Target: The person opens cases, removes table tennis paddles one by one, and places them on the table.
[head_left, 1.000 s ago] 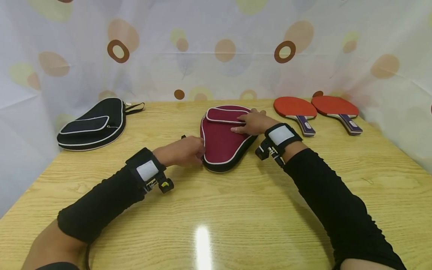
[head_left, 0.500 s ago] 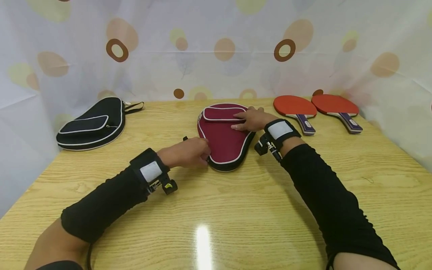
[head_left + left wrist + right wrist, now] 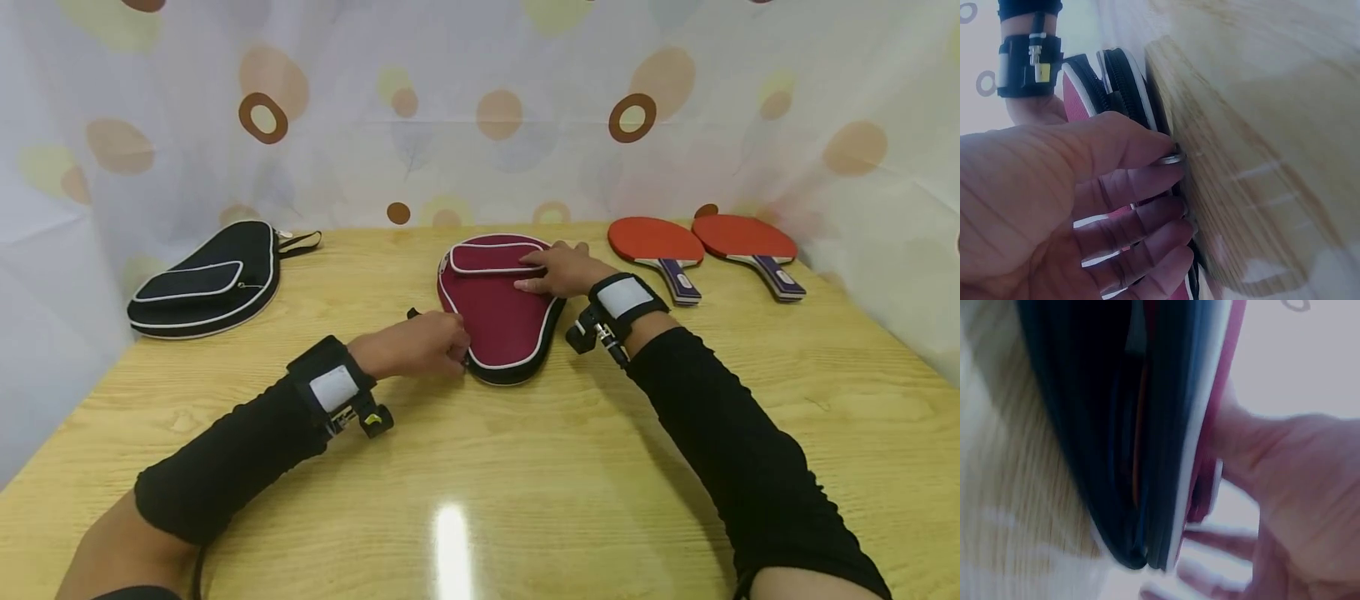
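Observation:
A maroon table tennis racket case (image 3: pixel 498 317) with white piping and a front pocket lies on the table. At its near left edge my left hand (image 3: pixel 427 340) pinches a metal zipper pull (image 3: pixel 1171 159) between thumb and forefinger, its other fingers along the case's side. My right hand (image 3: pixel 566 269) rests on the upper right of the case with fingers spread over the pocket's corner. In the right wrist view the case's side gapes, and a thin orange-edged layer (image 3: pixel 1140 437) shows inside.
A black racket case (image 3: pixel 202 279) with a wrist loop lies at the back left of the wooden table (image 3: pixel 585 492). Two red table tennis rackets (image 3: pixel 656 240) with purple handles lie at the back right. A patterned white curtain (image 3: pixel 337 175) stands behind.
My left hand has shifted slightly right. The maroon case has turned a little, its near end moving right and its far left side moving left. My right hand stays on it.

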Available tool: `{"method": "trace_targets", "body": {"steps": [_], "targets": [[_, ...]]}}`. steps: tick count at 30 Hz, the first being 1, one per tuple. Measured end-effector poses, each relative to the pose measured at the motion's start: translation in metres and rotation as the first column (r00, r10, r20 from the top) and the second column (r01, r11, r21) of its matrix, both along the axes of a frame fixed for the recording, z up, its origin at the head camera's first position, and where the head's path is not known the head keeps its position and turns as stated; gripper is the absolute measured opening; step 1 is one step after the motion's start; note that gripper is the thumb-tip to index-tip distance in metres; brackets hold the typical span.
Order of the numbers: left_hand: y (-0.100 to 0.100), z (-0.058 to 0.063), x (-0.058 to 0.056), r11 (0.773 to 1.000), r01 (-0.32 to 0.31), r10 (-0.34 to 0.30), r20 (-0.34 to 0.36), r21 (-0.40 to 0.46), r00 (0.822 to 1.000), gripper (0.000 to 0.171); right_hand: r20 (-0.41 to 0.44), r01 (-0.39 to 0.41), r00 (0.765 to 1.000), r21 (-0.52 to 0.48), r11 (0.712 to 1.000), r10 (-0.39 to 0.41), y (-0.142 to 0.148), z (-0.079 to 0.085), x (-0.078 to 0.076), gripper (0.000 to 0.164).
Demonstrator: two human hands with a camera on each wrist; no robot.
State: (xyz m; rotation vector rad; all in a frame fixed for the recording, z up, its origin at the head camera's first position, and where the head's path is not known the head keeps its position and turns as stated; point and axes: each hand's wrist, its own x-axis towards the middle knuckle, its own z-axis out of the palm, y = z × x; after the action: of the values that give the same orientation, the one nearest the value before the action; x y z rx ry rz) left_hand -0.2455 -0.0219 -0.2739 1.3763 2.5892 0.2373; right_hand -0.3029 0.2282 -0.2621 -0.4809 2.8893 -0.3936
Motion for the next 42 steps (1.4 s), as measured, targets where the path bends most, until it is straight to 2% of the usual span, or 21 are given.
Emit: {"method": "trace_targets", "body": {"steps": [2, 4, 8, 12, 16, 18, 20, 23, 26, 28, 31, 34, 36, 39, 42], "targets": [[-0.001, 0.000, 0.001, 0.999, -0.033, 0.033, 0.027, -0.005, 0.999, 0.021, 0.002, 0.069, 0.998, -0.055, 0.996, -0.069, -0.003, -0.001, 0.006, 0.059], [-0.002, 0.001, 0.001, 0.998, -0.065, 0.066, 0.047, -0.014, 0.997, 0.020, 0.015, 0.145, 0.989, -0.142, 0.979, -0.144, -0.006, -0.001, 0.009, 0.060], [-0.002, 0.006, 0.002, 0.995, -0.092, 0.094, 0.073, -0.022, 0.993, 0.020, 0.052, 0.265, 0.964, -0.303, 0.915, -0.262, -0.009, 0.002, 0.015, 0.064], [-0.002, 0.010, 0.004, 0.995, -0.100, 0.101, 0.100, -0.016, 0.990, 0.021, 0.049, 0.346, 0.935, -0.343, 0.873, -0.351, -0.010, 0.008, 0.019, 0.072], [-0.002, 0.017, 0.009, 0.983, -0.176, 0.165, 0.164, 0.055, 0.973, 0.027, -0.012, 0.349, 0.924, -0.382, 0.855, -0.382, -0.015, 0.017, 0.021, 0.073], [0.000, 0.021, 0.012, 0.962, -0.238, 0.212, 0.179, 0.136, 0.961, 0.033, -0.053, 0.329, 0.921, -0.428, 0.842, -0.386, -0.020, 0.024, 0.024, 0.074], [0.002, 0.025, 0.015, 0.926, -0.291, 0.252, 0.179, 0.241, 0.951, 0.043, -0.083, 0.296, 0.921, -0.485, 0.823, -0.381, -0.028, 0.032, 0.028, 0.075], [0.006, 0.029, 0.018, 0.861, -0.346, 0.304, 0.168, 0.374, 0.938, 0.061, -0.107, 0.233, 0.931, -0.560, 0.795, -0.348, -0.042, 0.045, 0.036, 0.074], [0.008, 0.032, 0.019, 0.804, -0.394, 0.355, 0.172, 0.446, 0.919, 0.075, -0.115, 0.154, 0.955, -0.595, 0.789, -0.273, -0.056, 0.055, 0.043, 0.073], [0.007, 0.034, 0.020, 0.780, -0.410, 0.377, 0.167, 0.473, 0.911, 0.080, -0.120, 0.096, 0.971, -0.597, 0.796, -0.207, -0.064, 0.058, 0.046, 0.073], [0.005, 0.037, 0.019, 0.753, -0.421, 0.415, 0.131, 0.506, 0.900, 0.085, -0.107, -0.002, 0.991, -0.629, 0.778, -0.084, -0.075, 0.057, 0.047, 0.065], [0.001, 0.041, 0.019, 0.724, -0.429, 0.454, 0.095, 0.540, 0.886, 0.086, -0.103, -0.105, 0.993, -0.644, 0.757, 0.050, -0.083, 0.052, 0.047, 0.054], [-0.003, 0.044, 0.019, 0.700, -0.448, 0.490, 0.082, 0.555, 0.868, 0.085, -0.091, -0.159, 0.987, -0.648, 0.745, 0.132, -0.088, 0.047, 0.047, 0.051], [-0.012, 0.048, 0.018, 0.672, -0.469, 0.536, 0.062, 0.573, 0.842, 0.084, -0.068, -0.219, 0.972, -0.606, 0.765, 0.224, -0.095, 0.040, 0.048, 0.051], [-0.024, 0.050, 0.015, 0.661, -0.506, 0.590, 0.032, 0.555, 0.807, 0.082, -0.040, -0.258, 0.960, -0.512, 0.819, 0.278, -0.101, 0.032, 0.048, 0.051]]}}
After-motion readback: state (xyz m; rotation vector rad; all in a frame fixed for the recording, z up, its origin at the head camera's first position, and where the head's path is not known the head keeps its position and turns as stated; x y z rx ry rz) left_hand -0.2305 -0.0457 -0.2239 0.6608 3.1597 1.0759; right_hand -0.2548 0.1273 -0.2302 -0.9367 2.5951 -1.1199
